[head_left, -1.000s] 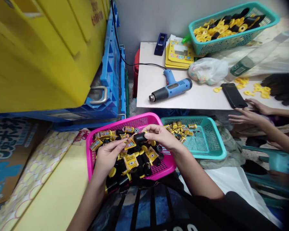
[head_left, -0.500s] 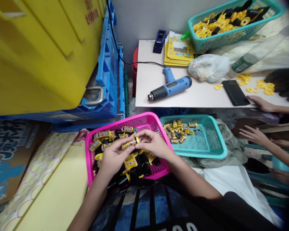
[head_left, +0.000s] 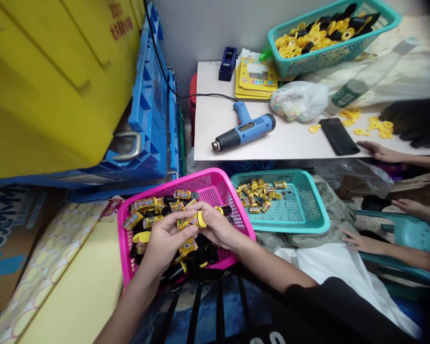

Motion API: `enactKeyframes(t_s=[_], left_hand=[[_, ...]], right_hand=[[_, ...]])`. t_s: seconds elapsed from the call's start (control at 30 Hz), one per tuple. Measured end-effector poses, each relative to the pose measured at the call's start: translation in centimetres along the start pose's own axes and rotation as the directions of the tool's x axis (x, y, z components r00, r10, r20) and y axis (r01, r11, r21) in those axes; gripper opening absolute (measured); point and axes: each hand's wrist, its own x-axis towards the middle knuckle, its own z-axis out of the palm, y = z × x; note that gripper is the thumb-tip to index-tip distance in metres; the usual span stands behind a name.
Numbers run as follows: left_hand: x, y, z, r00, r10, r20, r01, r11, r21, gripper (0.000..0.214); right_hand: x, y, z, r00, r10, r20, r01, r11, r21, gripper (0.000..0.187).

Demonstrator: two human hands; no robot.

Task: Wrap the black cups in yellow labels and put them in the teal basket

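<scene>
Over the pink basket [head_left: 241, 224], a small yellow printed tube [head_left: 187, 223] lies across my fingers, its wider yellow end pointing right. My left hand [head_left: 166, 239] is closed around the tube's left part, thumb along its near side. Closed at the other end is my right hand [head_left: 218, 227], with its thumb beside the yellow end and its lower fingers partly hidden. Under both hands the basket holds several similar printed tubes [head_left: 145, 204], black pieces and a yellow cap [head_left: 141, 237].
A teal basket [head_left: 313, 205] with small yellow tubes stands right of the pink one. On the white table lie a blue heat gun [head_left: 249, 131], a phone [head_left: 339, 137] and yellow rings. Blue and yellow crates [head_left: 143, 110] rise at left. Another person's hands [head_left: 365, 242] are at right.
The tube's right end now shows a wide yellow part where a black band showed, and my right hand has shifted on it. The view has turned slightly right. The other person's nearer hand is lower.
</scene>
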Motion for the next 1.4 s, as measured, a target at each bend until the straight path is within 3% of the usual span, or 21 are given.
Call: enactKeyframes(t_s=[0.27, 0.37, 0.43, 0.5, 0.57, 0.67, 0.73, 0.8, 0.93, 1.0, 1.07, 1.13, 1.23, 1.33, 1.4], left_hand=[[-0.4, 0.9, 0.9, 0.985, 0.172, 0.007, -0.171, 0.974, 0.149, 0.026], [-0.6, 1.0, 0.8, 0.959, 0.283, 0.029, -0.284, 0.94, 0.189, 0.027], [-0.4, 1.1, 0.3, 0.928, 0.367, 0.063, -0.37, 0.887, 0.277, 0.025], [0.1, 1.0, -0.8, 0.904, 0.419, 0.082, -0.407, 0.79, 0.459, 0.024], [1.0, 0.7, -2.3, 0.899, 0.433, 0.063, -0.354, 0.636, 0.686, 0.025], [2.3, -0.5, -4.7, 0.919, 0.39, 0.064, -0.211, 0.347, 0.914, 0.028], [2.8, -1.3, -5.9, 0.933, 0.345, 0.098, -0.189, 0.238, 0.953, 0.033], [2.7, -1.8, -6.5, 0.927, 0.355, 0.12, -0.207, 0.217, 0.954, 0.037], [1.2, -1.0, -6.4, 0.877, 0.452, 0.163, -0.31, 0.273, 0.911, 0.031], [0.3, -0.5, -6.0, 0.886, 0.388, 0.255, -0.383, 0.3, 0.874, 0.024], [-0.4, -0.4, -5.5, 0.898, 0.26, 0.356, -0.427, 0.306, 0.851, 0.02], [-0.7, -0.9, -5.1, 0.903, 0.16, 0.4, -0.43, 0.303, 0.85, 0.016], [-0.9, -1.7, -5.1, 0.931, 0.106, 0.348, -0.362, 0.375, 0.854, 0.013], [-0.8, -1.5, -5.6, 0.954, 0.118, 0.275, -0.298, 0.452, 0.84, 0.016], [-0.9, -0.9, -6.1, 0.947, 0.168, 0.274, -0.32, 0.443, 0.837, 0.016]], right_hand=[[-0.2, -1.2, 0.3, 0.997, 0.018, 0.072, -0.014, 0.998, -0.054, 0.056], [0.3, -3.3, 0.7, 0.986, -0.008, 0.168, 0.048, 0.97, -0.239, 0.058], [0.8, -5.6, 0.7, 0.971, 0.008, 0.24, 0.102, 0.89, -0.444, 0.057], [1.4, -7.9, 0.7, 0.978, -0.02, 0.209, 0.153, 0.752, -0.641, 0.048], [1.8, -9.3, 0.5, 0.989, -0.076, 0.124, 0.146, 0.523, -0.84, 0.036], [1.7, -8.6, -0.5, 0.998, 0.003, 0.056, 0.056, 0.013, -0.998, 0.018], [1.2, -6.7, -1.5, 0.989, 0.132, 0.063, 0.098, -0.277, -0.956, 0.017], [0.6, -4.6, -2.4, 0.973, 0.198, 0.119, 0.196, -0.434, -0.879, 0.032], [-0.1, -2.3, -3.5, 0.963, 0.17, 0.211, 0.27, -0.552, -0.789, 0.028], [0.0, -2.4, -3.5, 0.963, 0.155, 0.221, 0.27, -0.563, -0.781, 0.02], [0.2, -2.9, -3.4, 0.966, 0.126, 0.227, 0.259, -0.487, -0.834, 0.015], [0.2, -3.6, -3.3, 0.979, 0.058, 0.195, 0.204, -0.313, -0.928, 0.014], [-0.3, -4.1, -3.0, 0.994, -0.061, 0.087, 0.088, 0.015, -0.996, 0.022], [-0.9, -4.3, -2.6, 0.987, -0.158, 0.022, 0.061, 0.244, -0.968, 0.029], [-1.2, -4.2, -2.3, 0.98, -0.196, -0.043, 0.037, 0.388, -0.921, 0.031]])
